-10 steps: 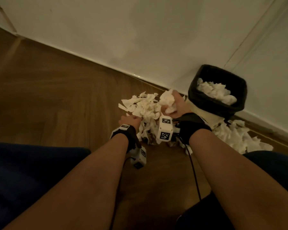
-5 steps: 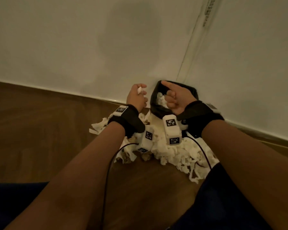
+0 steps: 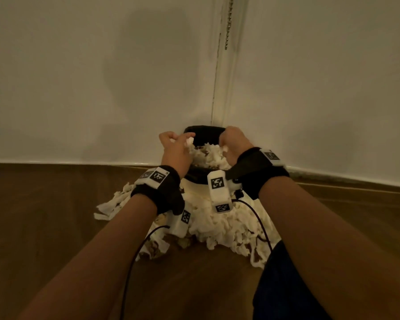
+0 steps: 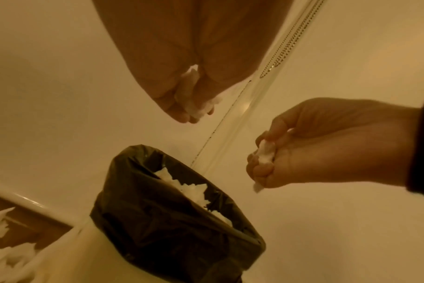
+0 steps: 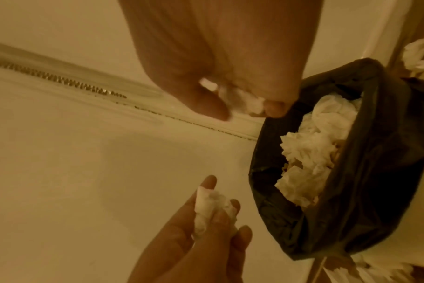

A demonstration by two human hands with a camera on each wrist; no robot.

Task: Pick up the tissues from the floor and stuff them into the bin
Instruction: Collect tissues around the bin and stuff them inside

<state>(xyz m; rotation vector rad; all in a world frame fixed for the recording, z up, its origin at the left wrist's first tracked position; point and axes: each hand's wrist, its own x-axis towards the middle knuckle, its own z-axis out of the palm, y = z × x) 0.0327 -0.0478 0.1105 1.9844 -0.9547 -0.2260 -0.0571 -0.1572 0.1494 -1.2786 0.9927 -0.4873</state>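
Head view, centre of frame: both hands are raised over the mouth of the small pale bin lined with a black plastic bag (image 3: 202, 130), which stands in the wall corner.

Left hand (image 3: 174, 150), just left of the bin's rim: fingers curled round a small crumpled white tissue wad (image 3: 189, 141). The wad pokes out past the fingertips toward the bin. In the right wrist view, lower centre, the same wad (image 5: 209, 207) lies twisted between thumb and fingers, creased and dull white.

Right hand (image 3: 234, 144), at the right rim of the bin: fingers closed on a smaller white tissue scrap (image 3: 225, 148) showing at the heel side of the fist. In the left wrist view, right of centre, the scrap (image 4: 264, 153) is pinched in the curled fingers, a shred hanging below them.

Inside the bin: crumpled white tissues already in the bag (image 5: 310, 157), piled near the rim, torn and ragged.

Lower centre of the head view: a loose heap of shredded white tissues on the brown wooden floor (image 3: 219, 224), lying around the base of the bin and between the forearms.
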